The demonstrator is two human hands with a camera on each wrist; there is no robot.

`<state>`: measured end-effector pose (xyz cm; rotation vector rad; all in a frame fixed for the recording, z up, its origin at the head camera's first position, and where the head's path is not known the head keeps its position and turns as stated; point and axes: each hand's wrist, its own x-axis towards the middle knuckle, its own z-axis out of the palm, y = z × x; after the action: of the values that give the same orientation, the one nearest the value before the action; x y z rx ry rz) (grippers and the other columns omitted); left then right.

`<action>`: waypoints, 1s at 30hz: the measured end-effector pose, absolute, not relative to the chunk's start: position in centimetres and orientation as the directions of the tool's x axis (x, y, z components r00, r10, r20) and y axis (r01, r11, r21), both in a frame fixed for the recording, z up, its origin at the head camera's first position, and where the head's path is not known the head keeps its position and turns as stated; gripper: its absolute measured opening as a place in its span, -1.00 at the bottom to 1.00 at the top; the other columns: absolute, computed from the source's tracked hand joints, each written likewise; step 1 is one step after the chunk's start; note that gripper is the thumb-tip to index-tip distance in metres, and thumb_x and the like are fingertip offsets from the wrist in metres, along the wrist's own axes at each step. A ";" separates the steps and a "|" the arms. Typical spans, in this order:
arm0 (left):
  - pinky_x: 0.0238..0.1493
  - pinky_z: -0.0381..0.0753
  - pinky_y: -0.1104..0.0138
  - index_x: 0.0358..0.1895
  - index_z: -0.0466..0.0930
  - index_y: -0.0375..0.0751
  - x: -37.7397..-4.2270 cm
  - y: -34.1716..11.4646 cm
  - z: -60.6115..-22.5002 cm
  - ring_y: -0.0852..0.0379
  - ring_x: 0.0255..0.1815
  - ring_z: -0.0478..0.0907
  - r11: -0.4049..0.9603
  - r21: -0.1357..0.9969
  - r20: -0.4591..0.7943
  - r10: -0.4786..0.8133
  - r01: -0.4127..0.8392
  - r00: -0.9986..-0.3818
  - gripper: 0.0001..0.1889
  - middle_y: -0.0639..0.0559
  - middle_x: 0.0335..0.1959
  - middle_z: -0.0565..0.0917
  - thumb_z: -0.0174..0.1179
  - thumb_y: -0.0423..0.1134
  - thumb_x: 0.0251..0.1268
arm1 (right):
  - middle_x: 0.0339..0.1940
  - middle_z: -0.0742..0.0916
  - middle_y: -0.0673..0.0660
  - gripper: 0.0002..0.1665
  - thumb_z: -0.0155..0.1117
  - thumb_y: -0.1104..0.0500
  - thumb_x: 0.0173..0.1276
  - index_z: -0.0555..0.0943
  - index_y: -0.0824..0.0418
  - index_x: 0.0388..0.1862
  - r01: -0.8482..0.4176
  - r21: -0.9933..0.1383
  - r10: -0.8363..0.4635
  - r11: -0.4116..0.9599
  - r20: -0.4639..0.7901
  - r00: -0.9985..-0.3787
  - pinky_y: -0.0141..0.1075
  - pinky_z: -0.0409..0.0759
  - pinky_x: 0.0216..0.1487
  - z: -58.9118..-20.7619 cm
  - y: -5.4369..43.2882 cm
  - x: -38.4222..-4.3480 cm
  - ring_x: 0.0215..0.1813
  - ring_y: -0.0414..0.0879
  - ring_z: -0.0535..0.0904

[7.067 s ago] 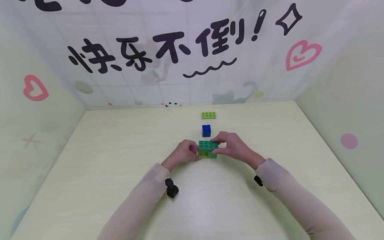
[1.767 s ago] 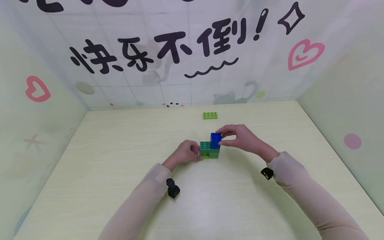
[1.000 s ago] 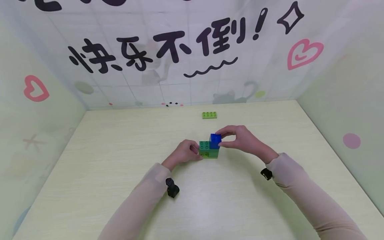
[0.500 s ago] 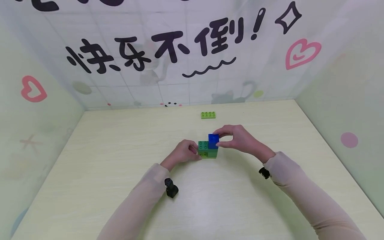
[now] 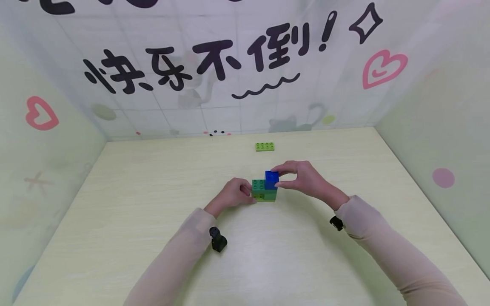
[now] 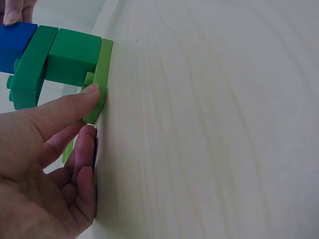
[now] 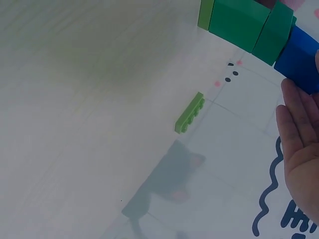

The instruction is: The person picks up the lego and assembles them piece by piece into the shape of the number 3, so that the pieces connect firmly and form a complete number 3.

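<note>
My left hand (image 5: 232,193) pinches the left end of a thin lime toy building plate (image 6: 103,69) at the bottom of a stack, thumb on its edge. A green brick (image 6: 75,56) sits on that plate's right half. Across the top lies a flat dark green plate (image 5: 258,185), its left half overhanging a gap. Upright on its right end stands a blue brick (image 5: 271,182), meeting the plate in the right wrist view. Fingers and thumb of my right hand (image 5: 306,178) pinch the blue brick from the right. The blue brick hides the studs under it.
A second lime plate (image 5: 265,147) lies studs up near the back of the pale wooden table (image 5: 160,182), behind the stack. A printed white curtain (image 5: 160,114) rises at the table's back edge, and pale side panels (image 5: 440,140) flank it.
Earlier my right hand held the dark green plate and the blue brick stood on the table behind. Now that brick is on the plate, my right hand gripping it. My left hand has stayed put.
</note>
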<state>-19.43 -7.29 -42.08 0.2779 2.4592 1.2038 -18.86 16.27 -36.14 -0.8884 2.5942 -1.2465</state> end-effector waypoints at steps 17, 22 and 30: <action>-0.35 0.41 0.36 -0.22 0.59 -0.30 -19.4 -7.3 -41.9 0.11 -0.38 0.45 0.620 0.785 -0.271 0.333 -0.007 -0.903 -0.70 -0.01 -0.41 0.57 0.41 -0.32 -0.08 | -0.14 0.67 0.13 -0.53 0.40 0.22 0.09 0.57 0.27 0.02 -0.472 -0.744 -0.552 0.472 0.168 -0.817 0.01 0.48 -0.04 -36.6 16.0 -18.6 -0.07 0.07 0.59; -0.36 0.41 0.36 -0.23 0.60 -0.29 -19.5 -7.4 -41.8 0.11 -0.39 0.44 0.618 0.786 -0.273 0.332 -0.011 -0.903 -0.71 -0.01 -0.41 0.57 0.41 -0.33 -0.09 | -0.08 0.65 0.16 -0.51 0.39 0.23 0.10 0.55 0.30 0.05 -0.406 -0.805 -0.542 0.433 0.127 -0.830 0.02 0.42 0.04 -36.6 15.9 -18.7 -0.05 0.00 0.58; -0.31 0.46 0.35 -0.23 0.58 -0.32 -19.6 -7.4 -42.0 0.13 -0.36 0.48 0.600 0.800 -0.260 0.359 0.008 -0.896 -0.69 -0.01 -0.41 0.59 0.42 -0.35 -0.09 | -0.09 0.65 0.13 -0.53 0.41 0.21 0.09 0.54 0.28 0.00 -0.365 -0.832 -0.574 0.418 0.070 -0.816 -0.05 0.44 0.05 -36.1 16.1 -19.3 -0.08 -0.05 0.58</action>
<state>-19.58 -7.41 -42.04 0.2938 2.4332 1.2147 -19.27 16.12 -36.10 -0.8248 2.4474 -1.3500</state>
